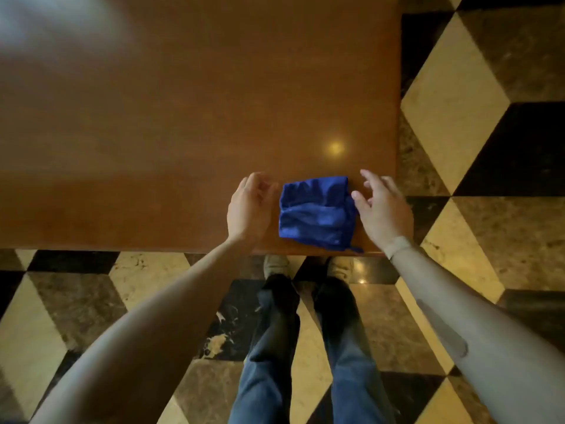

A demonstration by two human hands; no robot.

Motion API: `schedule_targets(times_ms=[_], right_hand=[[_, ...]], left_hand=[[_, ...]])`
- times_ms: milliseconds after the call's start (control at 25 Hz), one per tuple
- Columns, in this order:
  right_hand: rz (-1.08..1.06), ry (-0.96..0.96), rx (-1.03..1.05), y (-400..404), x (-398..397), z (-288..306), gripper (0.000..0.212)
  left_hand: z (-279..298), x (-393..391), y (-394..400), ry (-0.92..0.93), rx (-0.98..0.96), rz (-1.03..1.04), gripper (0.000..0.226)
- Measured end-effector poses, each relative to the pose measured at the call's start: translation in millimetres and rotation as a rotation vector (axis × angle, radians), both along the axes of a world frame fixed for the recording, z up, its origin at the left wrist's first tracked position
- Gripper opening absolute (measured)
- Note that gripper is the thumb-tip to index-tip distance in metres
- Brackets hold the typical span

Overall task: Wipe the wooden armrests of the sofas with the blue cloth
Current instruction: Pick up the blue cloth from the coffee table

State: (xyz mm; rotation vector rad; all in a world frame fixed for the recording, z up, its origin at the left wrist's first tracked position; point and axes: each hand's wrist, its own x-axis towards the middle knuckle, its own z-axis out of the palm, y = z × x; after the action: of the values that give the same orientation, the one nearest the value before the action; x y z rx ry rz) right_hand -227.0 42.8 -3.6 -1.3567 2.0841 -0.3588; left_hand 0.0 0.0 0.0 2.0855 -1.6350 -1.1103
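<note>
A folded blue cloth [316, 212] lies on a polished brown wooden table [183, 117], close to its near edge and right corner. My left hand [249, 208] hovers just left of the cloth, fingers curled and apart, holding nothing. My right hand [382, 209] is just right of the cloth, fingers spread, its thumb at the cloth's right edge. No sofa or armrest is in view.
The table's right edge [399, 117] and near edge [122, 250] border a marble floor [458, 87] of cream, brown and black diamonds. My legs in blue jeans and my shoes [276, 266] stand right at the table's near edge.
</note>
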Motion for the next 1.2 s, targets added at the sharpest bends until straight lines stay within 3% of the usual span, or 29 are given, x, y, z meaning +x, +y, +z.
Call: schedule_targets(times_ms=[280,480,600,720,840,1000,1200], right_hand=[[-0.006,-0.021,0.123,-2.8,13.9,-51.2,0.053],[-0.165,-0.215,0.224,-11.7,15.2,-59.4,0.026],[-0.171,-0.244,0.220,-9.3,12.7,-54.9,0.025],[-0.224,-0.404,0.165,-2.9,11.5,-41.3,0.020],[-0.246,-0.480,0.063,1.1,9.8,-12.7,0.015],[-0.253,-0.517,-0.113,-2.9,5.0,47.5,0.015],[-0.214,-0.474,-0.361,-15.0,-1.6,168.3,0.021]], left_hand=[[-51.0,-4.6,2.1,-0.020,0.090,-0.126,0.023],[-54.4,-7.2,-4.1,-0.008,0.187,-0.089,0.018],[-52.2,-4.6,-5.0,0.075,0.177,-0.100,0.011],[-42.9,-3.0,-2.9,0.193,0.198,-0.123,0.011],[-19.9,-2.7,-1.6,0.325,0.213,-0.097,0.012],[31.9,-6.6,-8.2,0.380,0.015,-0.105,0.014],[146.8,-15.3,-32.2,0.466,-0.226,-0.162,0.032]])
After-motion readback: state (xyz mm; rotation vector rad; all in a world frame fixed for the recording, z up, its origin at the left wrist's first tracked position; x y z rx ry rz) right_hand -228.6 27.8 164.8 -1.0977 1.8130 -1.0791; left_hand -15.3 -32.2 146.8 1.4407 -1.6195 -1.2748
